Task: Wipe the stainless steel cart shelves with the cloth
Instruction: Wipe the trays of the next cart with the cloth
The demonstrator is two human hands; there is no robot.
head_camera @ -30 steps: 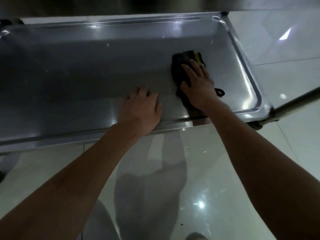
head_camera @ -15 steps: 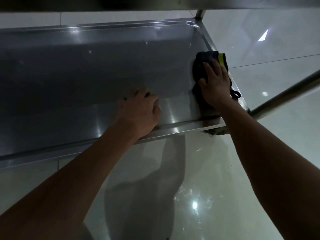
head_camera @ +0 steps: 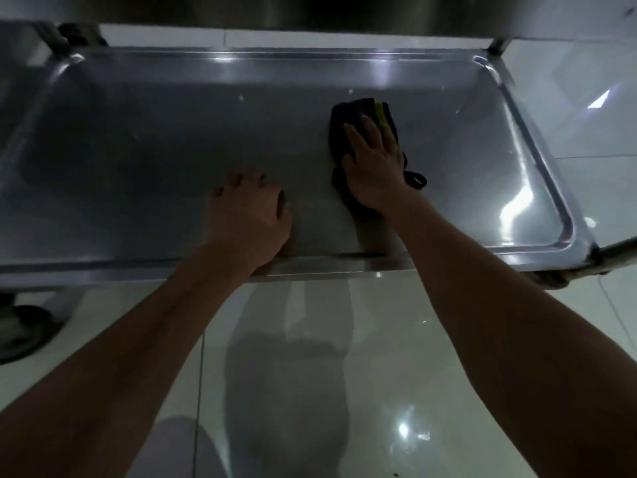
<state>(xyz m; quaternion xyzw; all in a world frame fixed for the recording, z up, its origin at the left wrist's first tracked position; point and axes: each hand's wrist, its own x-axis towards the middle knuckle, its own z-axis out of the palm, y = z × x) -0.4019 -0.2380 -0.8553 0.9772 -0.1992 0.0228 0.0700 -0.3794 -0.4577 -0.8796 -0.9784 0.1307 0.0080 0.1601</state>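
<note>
Right hand [head_camera: 374, 167] presses flat, fingers straight, on dark cloth [head_camera: 348, 122] mid-right on shelf [head_camera: 138, 150], hiding most of it; left hand [head_camera: 250, 215] rests at near rim, fingers loosely bent, fingertips dim.

Cloth [head_camera: 348, 132] mostly hidden under right hand [head_camera: 374, 167]; shelf [head_camera: 138, 150] cut off at left edge; wheel [head_camera: 20, 332] blurred.
</note>
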